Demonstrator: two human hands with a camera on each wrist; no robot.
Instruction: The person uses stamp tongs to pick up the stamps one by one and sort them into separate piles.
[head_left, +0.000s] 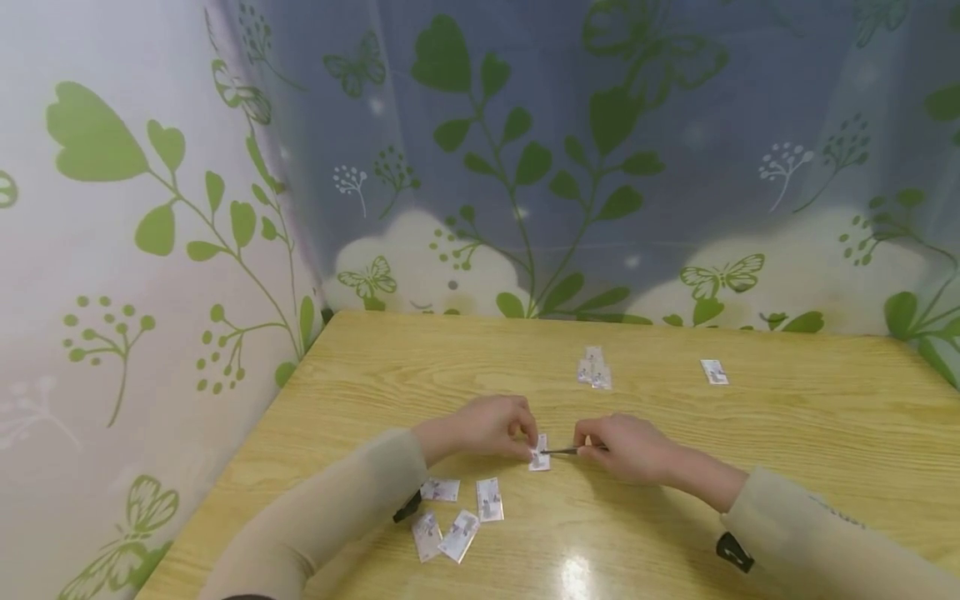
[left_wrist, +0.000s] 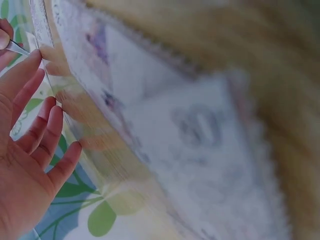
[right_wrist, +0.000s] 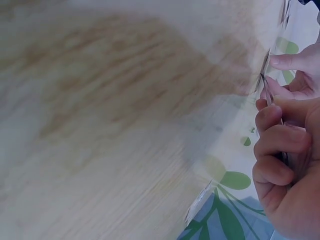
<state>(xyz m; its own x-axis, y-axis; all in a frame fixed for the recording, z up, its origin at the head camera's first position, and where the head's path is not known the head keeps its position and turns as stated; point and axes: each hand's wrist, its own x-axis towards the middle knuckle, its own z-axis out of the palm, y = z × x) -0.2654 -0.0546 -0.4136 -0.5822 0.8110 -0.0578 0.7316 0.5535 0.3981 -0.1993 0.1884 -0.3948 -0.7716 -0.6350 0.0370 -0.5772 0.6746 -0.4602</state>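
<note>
A small white printed packet (head_left: 539, 461) lies flat on the wooden table between both hands. At its left edge, my left hand (head_left: 497, 427) touches it with the fingertips. In the left wrist view that hand's fingers (left_wrist: 32, 132) are loosely spread, with the tips down at the surface. My right hand (head_left: 628, 448) grips a pair of metal tweezers (head_left: 564, 451), curling its fingers round them. Their tip reaches onto the packet from the right, close by the left fingertips. The right wrist view also shows the tweezers (right_wrist: 268, 90) meeting the packet edge-on.
Several similar packets (head_left: 490, 500) lie near my left forearm; up close, one packet (left_wrist: 200, 150) has a serrated edge. Farther back is a small overlapping group of packets (head_left: 595, 370), and a single packet (head_left: 715, 372) lies to its right. Leaf-patterned curtains (head_left: 480, 167) border the table (head_left: 420, 358).
</note>
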